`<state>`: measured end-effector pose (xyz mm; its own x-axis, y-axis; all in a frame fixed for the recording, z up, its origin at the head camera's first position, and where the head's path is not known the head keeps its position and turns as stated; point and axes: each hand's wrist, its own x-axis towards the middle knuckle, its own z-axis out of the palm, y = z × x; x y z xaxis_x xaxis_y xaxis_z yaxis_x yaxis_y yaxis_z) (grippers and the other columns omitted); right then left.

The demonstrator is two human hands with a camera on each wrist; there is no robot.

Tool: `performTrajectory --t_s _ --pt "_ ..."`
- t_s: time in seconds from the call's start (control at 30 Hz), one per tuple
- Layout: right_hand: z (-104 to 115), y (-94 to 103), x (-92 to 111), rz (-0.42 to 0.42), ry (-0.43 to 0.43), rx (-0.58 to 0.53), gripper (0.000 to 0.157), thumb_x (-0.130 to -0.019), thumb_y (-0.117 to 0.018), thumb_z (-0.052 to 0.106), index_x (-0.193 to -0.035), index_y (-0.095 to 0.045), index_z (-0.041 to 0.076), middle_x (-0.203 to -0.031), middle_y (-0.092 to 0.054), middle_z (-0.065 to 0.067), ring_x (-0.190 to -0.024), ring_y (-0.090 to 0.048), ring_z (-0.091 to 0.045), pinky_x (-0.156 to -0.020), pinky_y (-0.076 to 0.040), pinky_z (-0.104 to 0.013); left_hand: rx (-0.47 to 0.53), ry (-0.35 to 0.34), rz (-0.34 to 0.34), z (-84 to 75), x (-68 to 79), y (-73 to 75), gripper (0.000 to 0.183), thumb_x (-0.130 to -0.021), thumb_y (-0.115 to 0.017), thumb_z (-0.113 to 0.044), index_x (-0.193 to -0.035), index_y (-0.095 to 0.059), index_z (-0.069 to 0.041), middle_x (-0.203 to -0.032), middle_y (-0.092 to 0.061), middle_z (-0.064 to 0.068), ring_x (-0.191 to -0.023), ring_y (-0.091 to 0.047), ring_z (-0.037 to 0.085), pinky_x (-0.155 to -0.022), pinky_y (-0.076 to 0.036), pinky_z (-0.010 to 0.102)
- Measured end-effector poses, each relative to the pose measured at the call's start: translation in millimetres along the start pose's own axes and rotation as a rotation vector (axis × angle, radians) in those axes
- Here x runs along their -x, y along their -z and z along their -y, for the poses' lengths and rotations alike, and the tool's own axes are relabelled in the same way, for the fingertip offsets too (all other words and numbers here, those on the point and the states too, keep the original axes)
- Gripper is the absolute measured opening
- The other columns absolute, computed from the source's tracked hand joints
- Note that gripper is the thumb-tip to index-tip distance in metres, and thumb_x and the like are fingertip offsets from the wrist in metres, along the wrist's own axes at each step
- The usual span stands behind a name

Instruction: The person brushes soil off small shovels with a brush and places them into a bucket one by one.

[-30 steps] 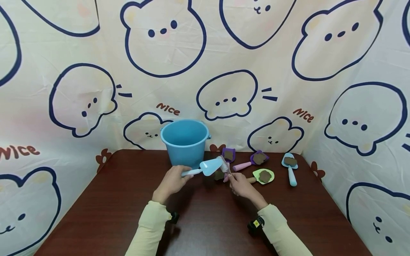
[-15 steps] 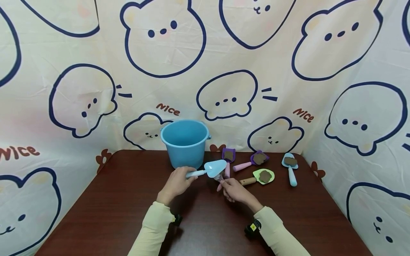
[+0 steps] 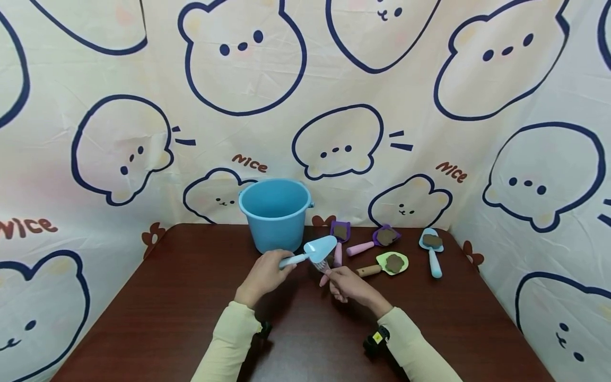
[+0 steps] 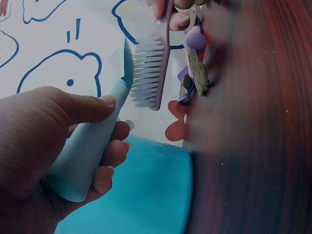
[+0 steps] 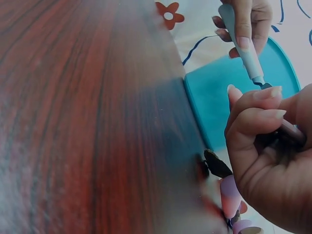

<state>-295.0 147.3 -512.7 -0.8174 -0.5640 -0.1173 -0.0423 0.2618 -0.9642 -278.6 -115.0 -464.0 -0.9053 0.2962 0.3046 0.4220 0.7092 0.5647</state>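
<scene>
Gripping a blue trowel [image 3: 321, 248] in the left hand [image 3: 264, 273], pink brush [image 4: 151, 73] in the right hand [image 3: 352, 285], red "Nice" lettering [image 3: 249, 163] behind

Plenty of room for you over the table [image 3: 143, 323] at lower left, and the strip at bottom centre between your sleeves [image 3: 221, 342] is passable too. Mid-frame it's jammed: the held shovel [image 3: 320, 248] in your left hand [image 3: 264, 277] and the brush [image 4: 164, 73] in your right hand [image 3: 354, 285] close off that gap, can't tell if they touch. Bucket [image 3: 275, 231] blocks you just behind the left one, though its mouth's open from above. Right of centre you'd bump purple shovels [image 3: 363, 248] and a green shovel [image 3: 383, 259], then there's a narrow slot before the blue shovel [image 3: 435, 265]. Cloth [image 3: 334, 199] stops you at the back.
</scene>
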Motion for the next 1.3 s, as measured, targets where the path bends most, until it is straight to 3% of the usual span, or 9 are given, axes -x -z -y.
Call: performTrajectory --t_s 0.53,1.0,1.3 --pt "10.6 18.1 4.9 -0.045 0.017 -0.094 0.039 -0.113 -0.029 0.022 -0.109 -0.058 -0.004 -0.061 -0.042 0.003 -0.049 -0.042 -0.01 -0.046 -0.036 -0.025 0.013 0.007 0.014 3.2 1.3 4.4 0.013 -0.092 -0.074 -0.011 -0.104 -0.076 -0.006 -0.089 -0.07 0.0 -0.073 -0.057 0.013 -0.069 -0.052 0.033" --pt "15.6 29.1 10.3 -0.061 0.024 -0.109 0.039 -0.113 -0.03 0.025 -0.112 -0.056 -0.003 -0.065 -0.042 0.002 -0.051 -0.041 -0.01 -0.047 -0.036 -0.025 -0.002 0.024 0.006 9.2 1.1 11.0 0.014 -0.09 -0.078 -0.012 -0.103 -0.078 -0.008 -0.091 -0.071 0.001 -0.076 -0.057 0.015 -0.071 -0.053 0.036" --pt "14.1 30.8 11.1 -0.072 0.013 -0.111 0.04 -0.113 -0.029 0.027 -0.112 -0.056 -0.003 -0.065 -0.043 0.002 -0.051 -0.042 -0.01 -0.047 -0.036 -0.024 0.0 -0.002 -0.027 12.0 0.7 11.5 0.014 -0.09 -0.079 -0.015 -0.103 -0.079 -0.009 -0.088 -0.071 -0.001 -0.076 -0.057 0.015 -0.072 -0.053 0.037"
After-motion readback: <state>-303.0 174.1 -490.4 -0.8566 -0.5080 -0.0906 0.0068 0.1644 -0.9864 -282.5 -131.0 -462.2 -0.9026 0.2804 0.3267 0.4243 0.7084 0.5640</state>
